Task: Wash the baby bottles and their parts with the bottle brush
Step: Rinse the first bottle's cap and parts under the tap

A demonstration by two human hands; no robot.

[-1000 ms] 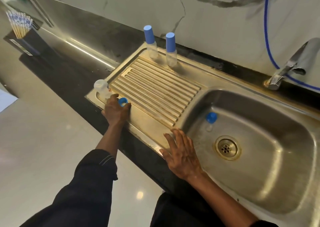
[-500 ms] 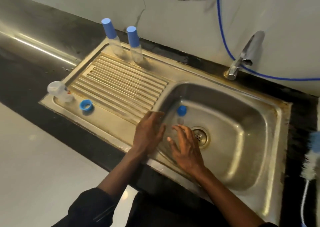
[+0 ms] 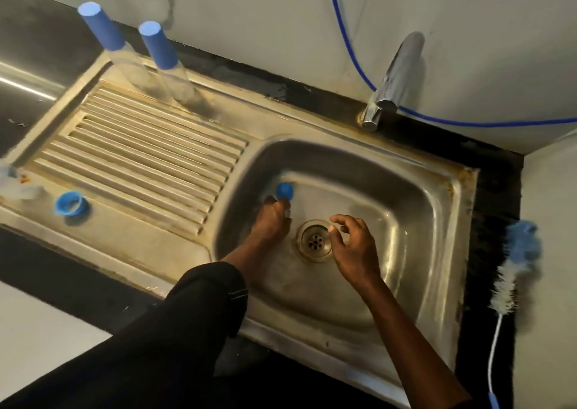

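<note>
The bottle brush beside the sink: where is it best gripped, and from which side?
Grip the thin white handle just below the bristles, with the right hand coming from the sink side. The bottle brush lies flat on the counter strip, its handle toward the person, and the wall stands close on its other side.

Left hand (image 3: 268, 225) blurred in sink (image 3: 312, 124), covers bottle (image 3: 284, 191) body, maybe gripping; brush (image 3: 507, 287) right of sink cropped.

Brush (image 3: 512, 271) right of sink (image 3: 452, 221); bottle (image 3: 284, 191) seemingly inside.
</note>
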